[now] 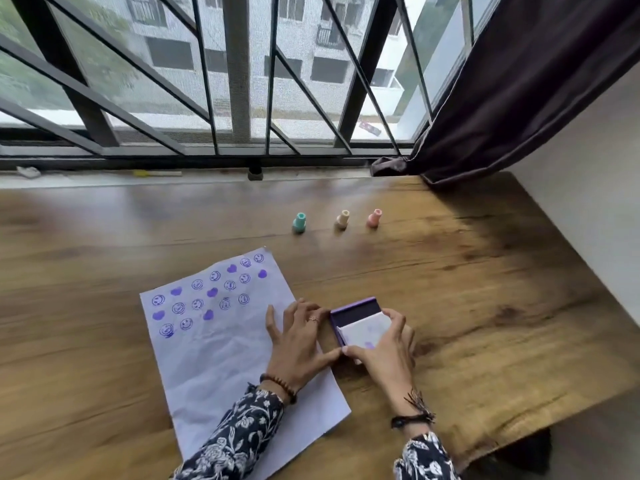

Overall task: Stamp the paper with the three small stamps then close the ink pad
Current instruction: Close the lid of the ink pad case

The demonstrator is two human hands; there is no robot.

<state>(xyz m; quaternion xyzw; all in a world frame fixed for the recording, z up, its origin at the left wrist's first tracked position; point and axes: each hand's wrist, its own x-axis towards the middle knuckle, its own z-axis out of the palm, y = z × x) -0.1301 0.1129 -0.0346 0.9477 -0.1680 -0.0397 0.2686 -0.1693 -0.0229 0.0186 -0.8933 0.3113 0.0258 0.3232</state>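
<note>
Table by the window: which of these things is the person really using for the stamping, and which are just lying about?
Part of the job:
- paper
- green stamp
- cream stamp
- pink stamp
- ink pad
- left hand
- right hand

Just lying about:
- curtain
- yellow bit on the sill
- white scrap on the sill

Left hand (298, 344) lies flat with fingers spread, thumb stretched rightward; right hand (384, 351) is curled, thumb and fingers pinching.

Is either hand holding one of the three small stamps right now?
No. The green stamp, cream stamp and pink stamp stand untouched in a row, while both hands are at the ink pad.
</note>
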